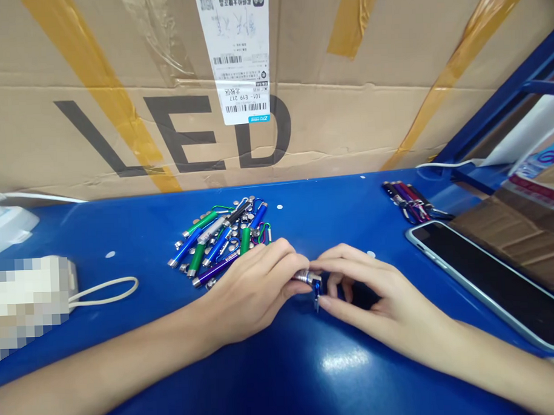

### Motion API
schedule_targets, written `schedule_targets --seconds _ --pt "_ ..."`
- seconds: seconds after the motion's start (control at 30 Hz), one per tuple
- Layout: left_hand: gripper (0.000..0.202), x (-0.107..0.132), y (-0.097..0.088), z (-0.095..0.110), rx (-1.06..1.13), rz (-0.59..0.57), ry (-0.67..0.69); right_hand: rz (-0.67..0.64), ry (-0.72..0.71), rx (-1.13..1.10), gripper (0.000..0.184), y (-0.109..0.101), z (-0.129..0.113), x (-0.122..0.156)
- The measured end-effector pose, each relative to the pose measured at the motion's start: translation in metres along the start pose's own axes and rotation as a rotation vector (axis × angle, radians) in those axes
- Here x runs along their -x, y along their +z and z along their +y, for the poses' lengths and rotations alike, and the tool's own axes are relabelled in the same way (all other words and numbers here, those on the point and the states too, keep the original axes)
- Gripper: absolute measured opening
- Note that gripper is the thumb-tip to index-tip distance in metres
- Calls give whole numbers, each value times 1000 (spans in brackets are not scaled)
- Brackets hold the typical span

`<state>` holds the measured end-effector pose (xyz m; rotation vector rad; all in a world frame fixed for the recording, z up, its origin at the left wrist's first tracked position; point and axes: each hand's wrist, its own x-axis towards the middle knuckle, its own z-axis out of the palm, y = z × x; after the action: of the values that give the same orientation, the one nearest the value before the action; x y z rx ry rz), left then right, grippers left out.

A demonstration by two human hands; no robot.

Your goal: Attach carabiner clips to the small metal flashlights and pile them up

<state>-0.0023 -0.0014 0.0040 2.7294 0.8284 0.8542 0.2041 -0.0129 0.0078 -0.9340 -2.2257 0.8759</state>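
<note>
My left hand is closed around a small silver keychain flashlight; most of its tube is hidden by the fingers. From its end hangs a blue carabiner clip. My right hand is at that end, its thumb against the clip and its index finger by the tip of the tube. Just beyond my left hand lies a pile of metal keychain flashlights in green, blue, purple, black and silver, mixed with small button cells and clips.
A large cardboard box stands along the back of the blue table. At the right lie a phone and several flashlights with clips. A white object with a cord loop sits at the left.
</note>
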Motion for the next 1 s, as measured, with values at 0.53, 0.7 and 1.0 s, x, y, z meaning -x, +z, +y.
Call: schedule_targets --seconds 0.53,0.7,1.0 --pt "24 0 3 0 -39 -79 63 16 99 5 11 3 -3 0" --pt "22 0 2 1 -53 -24 -2 101 90 56 23 2 2 1" --pt "18 1 3 0 1 53 -58 49 60 6 18 -3 -3 -3"
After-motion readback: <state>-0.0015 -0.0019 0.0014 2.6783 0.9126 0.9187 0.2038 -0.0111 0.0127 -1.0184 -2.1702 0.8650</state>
